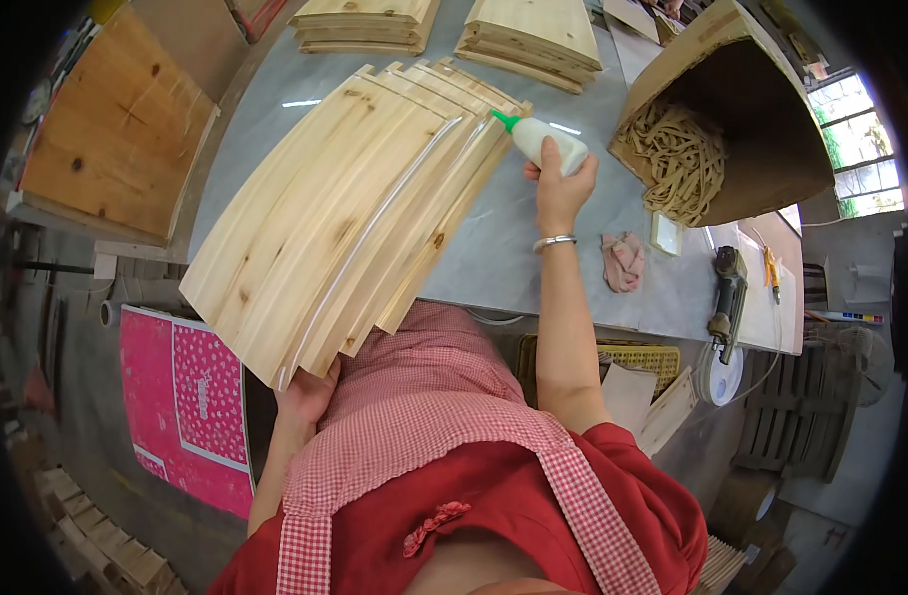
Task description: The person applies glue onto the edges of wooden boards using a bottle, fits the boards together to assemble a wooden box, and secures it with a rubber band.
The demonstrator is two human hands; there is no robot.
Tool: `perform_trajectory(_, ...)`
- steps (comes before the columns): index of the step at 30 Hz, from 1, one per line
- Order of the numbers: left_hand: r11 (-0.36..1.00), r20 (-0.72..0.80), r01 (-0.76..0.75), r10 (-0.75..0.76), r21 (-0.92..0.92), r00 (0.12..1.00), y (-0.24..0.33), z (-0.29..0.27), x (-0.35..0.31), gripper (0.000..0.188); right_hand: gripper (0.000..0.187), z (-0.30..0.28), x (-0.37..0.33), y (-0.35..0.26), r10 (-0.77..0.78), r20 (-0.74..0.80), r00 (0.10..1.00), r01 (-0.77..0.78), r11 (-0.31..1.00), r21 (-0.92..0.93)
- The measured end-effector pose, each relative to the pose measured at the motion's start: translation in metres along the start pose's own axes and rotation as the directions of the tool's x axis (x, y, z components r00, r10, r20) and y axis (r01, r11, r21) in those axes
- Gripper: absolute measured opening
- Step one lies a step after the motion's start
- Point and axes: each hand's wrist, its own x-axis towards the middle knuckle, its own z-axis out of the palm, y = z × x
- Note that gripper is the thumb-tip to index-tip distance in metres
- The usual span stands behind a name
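Left hand [308, 399] is at the near end of the boards [345, 208]; its grip is hidden, so I cannot tell. Pale, knotty, white-lined, they lie stepped on the grey table [484, 248], overhanging its front. Right hand [563, 188] is wrapped around a green-nozzled bottle [551, 145] by their far end. Then a carton [781, 139] of tan strips [682, 164], and a window [855, 139].

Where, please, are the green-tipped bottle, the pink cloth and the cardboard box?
Green-tipped bottle [546, 131], head view: white body.
Pink cloth [623, 262], head view: crumpled middle.
Cardboard box [768, 124], head view: bare inner wall.
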Motion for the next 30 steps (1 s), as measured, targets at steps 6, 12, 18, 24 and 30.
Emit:
perform_trajectory(6, 0.999, -0.04, -0.005, 0.003, -0.04, 0.999, 0.0, 0.001, 0.002, 0.052, 0.036, 0.01, -0.004, 0.003, -0.123, -0.009, 0.992, 0.121, 0.986, -0.112)
perform_trajectory(12, 0.999, -0.025, -0.022, 0.021, -0.028, 0.999, 0.003, 0.004, 0.008, 0.051, 0.041, 0.005, -0.006, 0.017, -0.291, -0.035, 0.956, 0.265, 0.91, -0.318)
perform_trajectory(18, 0.999, -0.064, 0.031, -0.033, -0.039, 0.997, -0.007, 0.01, 0.005, 0.055, 0.044, -0.002, 0.0, 0.024, -0.324, -0.023, 0.946, 0.291, 0.878, -0.379)
perform_trajectory(24, 1.0, -0.116, 0.021, -0.021, -0.008, 0.993, -0.005, 0.006, 0.008, 0.055, 0.05, -0.003, 0.005, 0.0, -0.205, 0.077, 0.976, 0.219, 0.908, -0.359)
perform_trajectory(30, 1.0, -0.084, 0.013, -0.013, -0.007, 0.996, -0.004, 0.008, 0.006, 0.054, 0.061, -0.011, 0.024, -0.018, -0.232, 0.253, 0.939, 0.332, 0.797, -0.505)
